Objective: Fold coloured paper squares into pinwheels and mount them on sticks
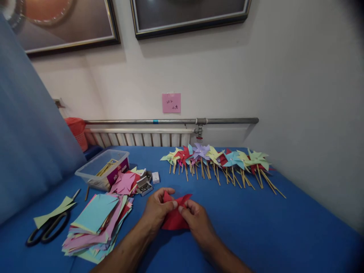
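A piece of red paper (pixel 175 220) with cut, partly folded corners is held between both hands near the front middle of the table. My left hand (pixel 159 206) pinches its left side, thumb on top near the centre. From the right, my right hand (pixel 196 218) grips the paper with thumb and fingers, its thumb tip close to the left one. The fingers partly hide the folds. Just beyond my left hand are small open boxes of metal pins (pixel 144 186) and a small white box (pixel 156 177).
Finished paper pinwheels (pixel 201 151) on sticks lie along the back right. At left are a stack of coloured paper (pixel 95 214), scissors (pixel 55 225) under a green scrap, pink cut paper (pixel 123 183) and a plastic tub (pixel 99 167) of sticks. A radiator (pixel 136 138) stands behind.
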`<act>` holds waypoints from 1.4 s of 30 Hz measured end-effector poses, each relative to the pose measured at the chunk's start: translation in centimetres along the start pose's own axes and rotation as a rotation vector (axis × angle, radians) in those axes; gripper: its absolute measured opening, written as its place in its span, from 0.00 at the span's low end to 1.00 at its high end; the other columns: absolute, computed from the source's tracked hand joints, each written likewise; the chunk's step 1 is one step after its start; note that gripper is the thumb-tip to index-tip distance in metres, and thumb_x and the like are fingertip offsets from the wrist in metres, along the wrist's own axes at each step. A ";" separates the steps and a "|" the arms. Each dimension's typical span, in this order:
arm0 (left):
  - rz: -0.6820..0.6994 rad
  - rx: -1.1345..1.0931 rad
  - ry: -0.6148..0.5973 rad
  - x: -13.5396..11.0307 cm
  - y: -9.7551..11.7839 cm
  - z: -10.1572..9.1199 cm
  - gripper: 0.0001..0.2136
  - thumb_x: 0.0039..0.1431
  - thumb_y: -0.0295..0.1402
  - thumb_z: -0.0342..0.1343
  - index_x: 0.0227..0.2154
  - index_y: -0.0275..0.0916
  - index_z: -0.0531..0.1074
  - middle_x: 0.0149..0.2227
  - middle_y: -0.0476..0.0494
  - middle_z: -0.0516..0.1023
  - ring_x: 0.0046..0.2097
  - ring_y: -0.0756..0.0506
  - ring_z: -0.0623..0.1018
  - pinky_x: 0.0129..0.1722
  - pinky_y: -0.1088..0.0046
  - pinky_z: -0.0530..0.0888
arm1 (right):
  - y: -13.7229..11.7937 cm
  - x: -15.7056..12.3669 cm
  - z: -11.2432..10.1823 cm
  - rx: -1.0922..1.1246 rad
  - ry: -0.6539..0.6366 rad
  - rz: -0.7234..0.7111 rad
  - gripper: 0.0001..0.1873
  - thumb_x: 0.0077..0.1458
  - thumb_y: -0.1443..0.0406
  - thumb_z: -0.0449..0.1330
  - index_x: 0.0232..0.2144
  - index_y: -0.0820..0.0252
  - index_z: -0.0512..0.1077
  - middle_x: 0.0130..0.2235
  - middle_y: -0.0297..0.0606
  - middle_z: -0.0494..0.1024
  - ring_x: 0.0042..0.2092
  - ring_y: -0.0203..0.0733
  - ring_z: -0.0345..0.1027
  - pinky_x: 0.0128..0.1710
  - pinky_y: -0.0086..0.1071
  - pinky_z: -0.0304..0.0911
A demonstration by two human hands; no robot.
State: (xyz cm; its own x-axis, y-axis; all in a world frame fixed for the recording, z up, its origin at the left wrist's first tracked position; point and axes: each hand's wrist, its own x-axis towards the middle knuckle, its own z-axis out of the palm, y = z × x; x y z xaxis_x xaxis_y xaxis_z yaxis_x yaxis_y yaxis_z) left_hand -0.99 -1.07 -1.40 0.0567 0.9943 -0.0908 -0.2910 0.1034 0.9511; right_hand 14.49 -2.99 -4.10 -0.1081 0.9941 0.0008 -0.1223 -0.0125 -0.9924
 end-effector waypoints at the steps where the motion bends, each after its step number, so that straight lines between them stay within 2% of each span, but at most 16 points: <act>1: 0.005 0.015 0.012 0.0 0.0 0.0 0.28 0.33 0.37 0.78 0.41 0.35 0.78 0.28 0.52 0.78 0.25 0.51 0.73 0.27 0.77 0.68 | 0.0 0.0 0.0 0.000 -0.005 0.000 0.18 0.53 0.48 0.67 0.27 0.54 0.72 0.25 0.31 0.76 0.28 0.40 0.67 0.29 0.31 0.61; 4: 0.032 0.059 0.047 0.0 -0.2 0.2 0.27 0.35 0.39 0.77 0.41 0.36 0.78 0.27 0.53 0.77 0.24 0.52 0.71 0.26 0.77 0.66 | 0.0 0.1 0.0 0.025 0.001 0.020 0.18 0.51 0.48 0.67 0.26 0.54 0.71 0.24 0.30 0.75 0.26 0.38 0.64 0.29 0.31 0.59; 8: 0.056 0.051 0.027 -0.2 -0.3 0.6 0.25 0.36 0.38 0.75 0.39 0.37 0.77 0.25 0.54 0.76 0.24 0.52 0.70 0.26 0.77 0.66 | -0.1 0.5 0.1 0.094 0.086 0.040 0.19 0.45 0.49 0.70 0.24 0.55 0.69 0.22 0.27 0.70 0.25 0.35 0.58 0.28 0.30 0.56; 14: 0.024 0.089 0.008 -0.8 1.0 1.4 0.23 0.33 0.33 0.74 0.36 0.37 0.75 0.24 0.56 0.74 0.25 0.52 0.69 0.26 0.78 0.67 | -0.2 0.5 0.3 0.146 0.110 0.024 0.18 0.44 0.51 0.71 0.23 0.55 0.70 0.23 0.28 0.71 0.26 0.36 0.59 0.29 0.30 0.56; 19: 0.046 0.075 0.035 -0.6 0.5 1.4 0.22 0.34 0.34 0.73 0.35 0.37 0.74 0.23 0.56 0.73 0.24 0.53 0.68 0.25 0.79 0.65 | -0.6 0.1 0.5 0.141 0.105 0.050 0.18 0.44 0.51 0.72 0.22 0.54 0.70 0.21 0.28 0.71 0.24 0.36 0.59 0.28 0.31 0.56; 24: 0.043 0.052 0.033 -0.2 -0.3 1.0 0.20 0.35 0.32 0.70 0.35 0.37 0.73 0.22 0.56 0.74 0.23 0.53 0.68 0.24 0.80 0.64 | -1.2 -0.2 0.6 0.165 0.081 0.043 0.16 0.45 0.52 0.73 0.27 0.55 0.76 0.26 0.32 0.79 0.28 0.40 0.69 0.31 0.32 0.63; 27: 0.032 0.055 0.023 -0.2 -0.1 1.0 0.20 0.34 0.31 0.68 0.34 0.37 0.73 0.23 0.56 0.74 0.23 0.53 0.69 0.25 0.79 0.65 | -1.5 -0.1 0.7 0.206 0.097 0.047 0.17 0.41 0.55 0.75 0.32 0.56 0.78 0.30 0.34 0.82 0.32 0.43 0.74 0.35 0.34 0.69; 30: 0.012 0.085 0.009 -0.5 0.5 1.1 0.19 0.33 0.30 0.67 0.34 0.37 0.73 0.23 0.56 0.74 0.23 0.53 0.68 0.24 0.79 0.65 | -1.3 0.2 0.7 0.238 0.130 0.056 0.19 0.37 0.59 0.76 0.32 0.55 0.76 0.28 0.33 0.82 0.31 0.44 0.75 0.34 0.35 0.70; 34: -0.006 0.072 -0.011 -0.8 1.2 1.5 0.19 0.32 0.30 0.68 0.33 0.37 0.74 0.23 0.56 0.75 0.24 0.53 0.69 0.24 0.79 0.65 | -0.8 0.5 0.6 0.253 0.183 0.041 0.18 0.37 0.63 0.74 0.33 0.54 0.75 0.29 0.31 0.82 0.31 0.43 0.76 0.34 0.33 0.70; 39: -0.016 0.041 -0.042 -1.0 1.5 1.8 0.18 0.31 0.30 0.70 0.30 0.37 0.74 0.23 0.55 0.75 0.24 0.53 0.69 0.26 0.79 0.66 | -0.5 0.4 0.5 0.247 0.212 0.001 0.16 0.39 0.63 0.72 0.34 0.53 0.76 0.31 0.33 0.84 0.33 0.44 0.76 0.34 0.34 0.70; 42: -0.005 0.046 -0.021 -0.9 1.2 1.7 0.18 0.31 0.29 0.70 0.30 0.37 0.73 0.23 0.55 0.75 0.24 0.54 0.68 0.25 0.79 0.65 | -0.4 0.3 0.6 0.236 0.185 -0.013 0.15 0.40 0.62 0.72 0.33 0.53 0.76 0.31 0.34 0.84 0.33 0.44 0.76 0.36 0.34 0.71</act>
State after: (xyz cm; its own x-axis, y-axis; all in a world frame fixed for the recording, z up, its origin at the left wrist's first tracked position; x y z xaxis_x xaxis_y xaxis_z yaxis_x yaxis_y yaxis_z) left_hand 0.22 -1.84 0.35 0.0780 0.9928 -0.0904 -0.2462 0.1070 0.9633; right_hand 13.89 -2.77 -3.61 0.0737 0.9968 -0.0308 -0.3511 -0.0029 -0.9363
